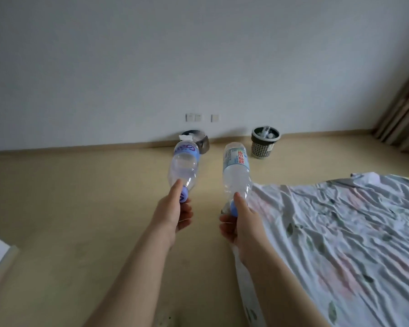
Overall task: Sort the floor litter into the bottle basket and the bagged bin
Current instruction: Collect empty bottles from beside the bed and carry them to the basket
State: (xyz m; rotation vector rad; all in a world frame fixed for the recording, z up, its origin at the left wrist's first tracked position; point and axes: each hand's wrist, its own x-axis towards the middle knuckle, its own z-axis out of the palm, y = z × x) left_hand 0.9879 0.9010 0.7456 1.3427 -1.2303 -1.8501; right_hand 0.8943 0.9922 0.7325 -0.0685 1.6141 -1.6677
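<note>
Two clear, ribbed plastic bottles [184,164] [236,168], each clasped by its cap in one hand's grip [175,214] [240,223].

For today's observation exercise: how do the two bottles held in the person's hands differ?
The left bottle wears a purple-printed label; the right bottle has a white label with red characters. The left bottle leans left; the right bottle stands nearly straight and looks longer. Both are clear plastic, blue-capped, each held cap-end by the left hand or right hand.
</note>
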